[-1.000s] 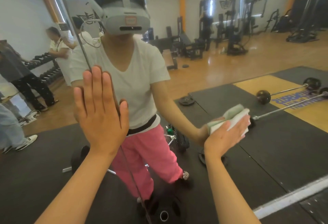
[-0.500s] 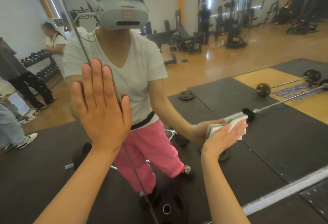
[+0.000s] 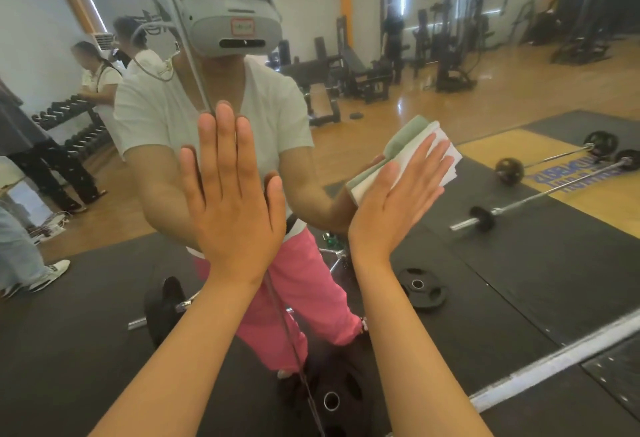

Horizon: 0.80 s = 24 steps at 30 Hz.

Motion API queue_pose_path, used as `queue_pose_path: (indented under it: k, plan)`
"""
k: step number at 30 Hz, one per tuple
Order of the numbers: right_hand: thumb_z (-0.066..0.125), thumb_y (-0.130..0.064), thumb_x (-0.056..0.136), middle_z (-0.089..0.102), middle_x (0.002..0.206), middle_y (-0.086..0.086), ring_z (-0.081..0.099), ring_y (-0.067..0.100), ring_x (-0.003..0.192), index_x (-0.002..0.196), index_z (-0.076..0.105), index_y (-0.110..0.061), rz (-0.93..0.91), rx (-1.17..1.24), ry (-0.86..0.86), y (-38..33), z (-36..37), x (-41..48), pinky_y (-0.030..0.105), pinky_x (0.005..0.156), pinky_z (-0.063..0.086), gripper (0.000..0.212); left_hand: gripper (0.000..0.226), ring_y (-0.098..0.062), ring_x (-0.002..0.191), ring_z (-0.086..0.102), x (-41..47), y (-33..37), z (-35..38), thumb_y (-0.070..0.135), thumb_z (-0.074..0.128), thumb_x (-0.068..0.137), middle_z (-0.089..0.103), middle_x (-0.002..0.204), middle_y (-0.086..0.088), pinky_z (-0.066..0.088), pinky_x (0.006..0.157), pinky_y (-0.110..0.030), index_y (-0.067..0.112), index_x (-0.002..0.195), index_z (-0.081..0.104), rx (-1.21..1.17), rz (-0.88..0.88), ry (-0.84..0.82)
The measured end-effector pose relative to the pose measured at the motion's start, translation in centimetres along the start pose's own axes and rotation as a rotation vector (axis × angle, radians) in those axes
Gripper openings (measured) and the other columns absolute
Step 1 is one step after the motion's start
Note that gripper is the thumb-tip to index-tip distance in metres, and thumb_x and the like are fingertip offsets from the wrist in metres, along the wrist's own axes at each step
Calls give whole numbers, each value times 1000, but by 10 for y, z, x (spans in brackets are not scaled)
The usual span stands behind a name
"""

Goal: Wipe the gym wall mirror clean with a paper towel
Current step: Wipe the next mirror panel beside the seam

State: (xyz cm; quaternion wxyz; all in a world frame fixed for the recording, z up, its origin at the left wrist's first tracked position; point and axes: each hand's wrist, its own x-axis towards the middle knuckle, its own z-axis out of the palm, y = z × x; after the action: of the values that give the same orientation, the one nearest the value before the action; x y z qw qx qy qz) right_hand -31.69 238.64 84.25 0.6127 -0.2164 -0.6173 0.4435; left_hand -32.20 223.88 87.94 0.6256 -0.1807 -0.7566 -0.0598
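Observation:
The wall mirror fills nearly the whole view and reflects the gym and me. My left hand lies flat against the glass with straight fingers, over the dark seam between two mirror panels. My right hand presses a folded white paper towel onto the mirror with straight fingers, to the right of my left hand at about chest height. The towel's reflection shows greenish just above it.
The mirror's metal bottom edge runs diagonally at the lower right, with dark floor mat below it. Reflected in the glass are barbells, weight plates, benches, machines, a dumbbell rack and other people at the left.
My right hand has slid the paper towel up the glass after a dip downward half a second ago. My left hand has stayed flat on the mirror.

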Motion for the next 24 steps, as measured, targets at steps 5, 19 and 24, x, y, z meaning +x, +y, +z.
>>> queue_pose_path:
  k: [5,19,24]
  plan:
    - [20,-37,105,10,167,1,1,16,154,158,11,-19,-8,-59,-9,28,-5,-13,37,124,-3,56,62,-33,148,13,0,0,-1,27,41,102,29,158,-22,1,124,-43,-1,154,20,-7,-5,8]
    - [16,-52,95,10,167,4,7,16,154,160,10,-15,539,-30,44,137,-42,-86,40,125,1,74,64,-35,147,16,-1,0,0,25,44,101,30,157,-24,4,123,-45,-2,153,20,5,3,1]
    - [16,-42,97,5,168,3,3,16,154,160,8,-17,657,12,73,135,-43,-92,33,122,-1,68,65,-35,147,16,-1,1,0,25,47,100,30,157,-24,3,123,-44,-3,153,20,17,5,3]
